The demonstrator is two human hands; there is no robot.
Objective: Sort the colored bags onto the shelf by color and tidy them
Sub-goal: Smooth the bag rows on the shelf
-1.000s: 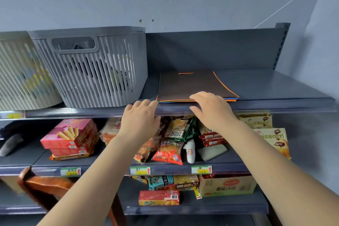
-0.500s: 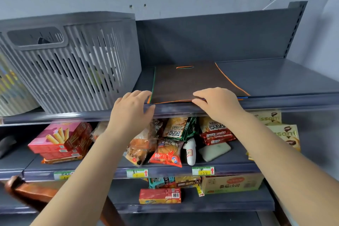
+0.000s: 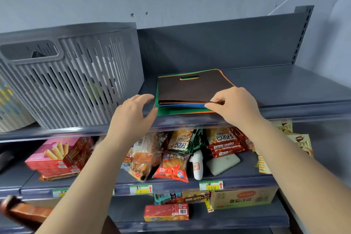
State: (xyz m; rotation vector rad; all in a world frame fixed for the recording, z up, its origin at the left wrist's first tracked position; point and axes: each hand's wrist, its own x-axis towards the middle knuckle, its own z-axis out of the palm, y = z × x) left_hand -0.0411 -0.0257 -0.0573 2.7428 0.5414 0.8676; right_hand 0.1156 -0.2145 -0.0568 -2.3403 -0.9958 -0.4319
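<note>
Grey metal shelving against a pale wall; the top shelf carries the work. Your right hand has fingertips curled in a pinch on the near edge of the blue bag, which sits mid-stack. Your left hand is relaxed and spread, fingers straight, its fingertips at the stack's left near corner; whether they touch the green bag cannot be told. The stack of flat bags lies near the shelf's front lip: brown bag on top, orange edges beneath it, then blue, then green, with another orange edge lowest. Judgement: the step is separating layers by color. To do it well, flatten your left palm on the stack's corner so lower bags stay put, then lift only the layers above the blue edge, keeping the near edges aligned. Just left of the stack stands the grey slatted basket; its contents show only as dark shapes through the slots. How many bags the stack holds is unclear, since only edges show. Your right wrist covers the stack's near right corner.
</note>
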